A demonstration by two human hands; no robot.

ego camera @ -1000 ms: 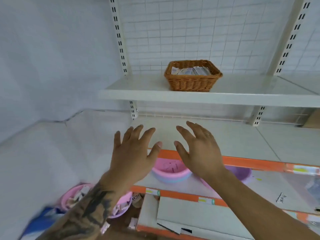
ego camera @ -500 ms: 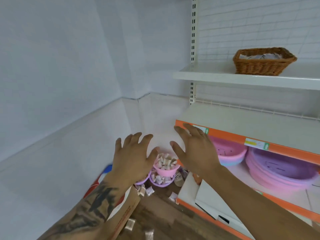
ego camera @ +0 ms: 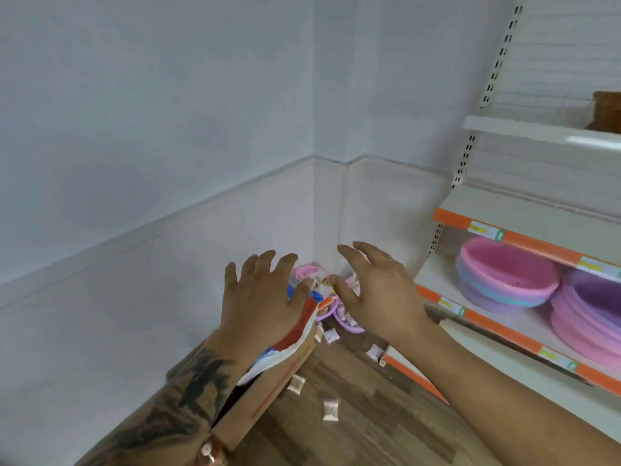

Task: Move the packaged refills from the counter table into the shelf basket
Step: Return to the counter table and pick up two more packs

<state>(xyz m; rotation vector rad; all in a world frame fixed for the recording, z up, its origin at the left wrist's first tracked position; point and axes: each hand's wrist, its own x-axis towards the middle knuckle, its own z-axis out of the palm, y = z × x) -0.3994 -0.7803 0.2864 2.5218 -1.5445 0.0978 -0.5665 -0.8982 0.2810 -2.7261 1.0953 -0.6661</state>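
My left hand (ego camera: 260, 297) and my right hand (ego camera: 376, 290) are stretched out side by side with spread fingers, holding nothing. Small packaged refills (ego camera: 330, 410) lie scattered on the wooden floor below them, and more fill the pink and purple bowls (ego camera: 339, 317) in the corner, partly hidden by my hands. The wicker shelf basket (ego camera: 606, 111) shows only as a brown edge at the far right, on the upper white shelf (ego camera: 537, 131).
A cardboard box (ego camera: 268, 395) with a coloured bag in it stands under my left forearm. Stacked pink basins (ego camera: 507, 280) and purple basins (ego camera: 591, 317) sit on the orange-edged lower shelf at the right. White walls meet in the corner ahead.
The view has swung left and down: the basket has slid to the right edge, and the corner bowls and floor packets now lie under my hands. Both hands stay spread and hold nothing.
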